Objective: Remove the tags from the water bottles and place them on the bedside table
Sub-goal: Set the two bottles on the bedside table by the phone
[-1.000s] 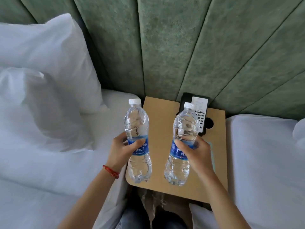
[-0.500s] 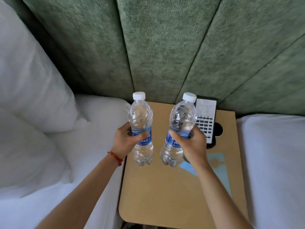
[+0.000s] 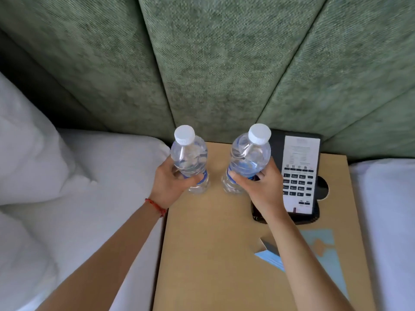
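Gripping one upright, cap-up bottle each: left hand (image 3: 170,182), right hand (image 3: 260,187).

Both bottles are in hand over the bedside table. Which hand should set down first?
Probably left. The left hand holds its bottle over bare table; the right hand and its bottle crowd the phone.

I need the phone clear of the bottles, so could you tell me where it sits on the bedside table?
In the head view the phone lies at the bedside table's back right, against the green headboard, just right of the right hand.
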`<move>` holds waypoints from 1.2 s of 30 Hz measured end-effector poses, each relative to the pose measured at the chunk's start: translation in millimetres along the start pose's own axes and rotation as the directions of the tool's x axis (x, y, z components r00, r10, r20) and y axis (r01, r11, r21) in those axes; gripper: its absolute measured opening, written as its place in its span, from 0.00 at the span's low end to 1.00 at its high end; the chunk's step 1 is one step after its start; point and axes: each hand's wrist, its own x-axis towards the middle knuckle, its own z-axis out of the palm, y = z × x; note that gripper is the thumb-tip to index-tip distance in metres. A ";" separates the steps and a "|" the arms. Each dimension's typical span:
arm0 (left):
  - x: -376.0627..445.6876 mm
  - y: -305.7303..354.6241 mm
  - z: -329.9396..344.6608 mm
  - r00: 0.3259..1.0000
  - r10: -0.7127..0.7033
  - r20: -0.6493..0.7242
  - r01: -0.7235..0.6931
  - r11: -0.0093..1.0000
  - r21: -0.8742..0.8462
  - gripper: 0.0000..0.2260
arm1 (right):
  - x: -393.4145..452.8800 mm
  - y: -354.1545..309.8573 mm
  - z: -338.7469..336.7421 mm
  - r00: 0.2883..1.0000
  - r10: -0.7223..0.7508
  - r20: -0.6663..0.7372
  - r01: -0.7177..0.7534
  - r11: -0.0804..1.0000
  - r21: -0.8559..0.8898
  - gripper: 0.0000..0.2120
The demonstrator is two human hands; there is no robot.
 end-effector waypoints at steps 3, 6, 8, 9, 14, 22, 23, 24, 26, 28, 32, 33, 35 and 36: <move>9.6 -6.8 4.6 1.000 0.031 0.001 -0.031 0.999 -0.031 0.23 | 6.7 10.8 4.1 1.000 -0.009 -0.004 0.009 1.000 0.024 0.27; 18.5 -7.2 9.1 0.997 0.075 0.003 -0.075 0.997 -0.033 0.25 | 11.3 19.6 8.7 1.000 0.008 0.015 -0.009 0.998 0.056 0.28; 24.5 -6.2 10.3 0.995 0.093 0.020 -0.093 0.995 -0.032 0.28 | 15.1 23.4 10.8 0.999 -0.002 0.035 0.000 0.998 0.069 0.28; 27.2 -5.8 10.0 0.994 0.099 0.035 -0.099 0.995 -0.028 0.29 | 17.2 24.2 11.7 0.999 -0.009 0.048 0.005 0.998 0.069 0.28; 31.1 -3.5 6.3 0.993 0.104 0.054 -0.105 0.994 0.015 0.33 | 26.5 25.9 13.5 0.994 -0.022 0.105 0.018 0.999 0.043 0.29; 32.9 -5.5 1.6 0.993 0.108 0.057 -0.111 0.993 0.046 0.31 | 28.7 32.1 7.2 0.990 -0.019 0.140 0.029 0.997 -0.069 0.30; 33.2 -6.3 1.3 0.992 0.112 0.061 -0.115 0.992 0.060 0.31 | 28.8 31.9 6.2 0.989 -0.009 0.149 0.020 0.997 -0.073 0.31; 33.5 -7.1 0.9 0.991 0.113 0.066 -0.118 0.990 0.075 0.31 | 28.9 31.4 5.7 0.988 0.002 0.155 0.010 0.997 -0.077 0.32; 33.9 -8.3 0.4 0.991 0.105 0.081 -0.113 0.989 0.100 0.29 | 28.8 30.1 5.2 0.986 0.017 0.166 -0.003 0.996 -0.086 0.32; 31.6 -7.9 0.7 0.991 0.092 0.093 -0.103 0.988 0.112 0.29 | 26.7 26.5 4.6 0.985 0.027 0.173 -0.012 0.996 -0.089 0.32; 10.8 -3.5 1.1 0.998 0.042 0.042 -0.046 0.993 0.104 0.30 | 9.6 16.8 -3.8 0.991 0.044 0.125 -0.046 0.999 0.014 0.34; 2.6 -1.7 0.9 0.999 0.031 0.022 -0.033 0.993 0.114 0.30 | 3.1 12.3 -7.6 0.991 0.057 0.119 -0.061 0.998 0.029 0.35; -16.7 3.2 0.8 0.999 0.021 -0.028 -0.017 0.991 0.136 0.31 | -10.6 2.0 -15.0 0.990 0.078 0.117 -0.082 0.996 0.030 0.32; -27.9 7.3 0.9 0.998 0.018 -0.064 -0.008 0.990 0.143 0.31 | -18.1 -4.2 -18.7 0.990 0.088 0.114 -0.091 0.995 0.027 0.29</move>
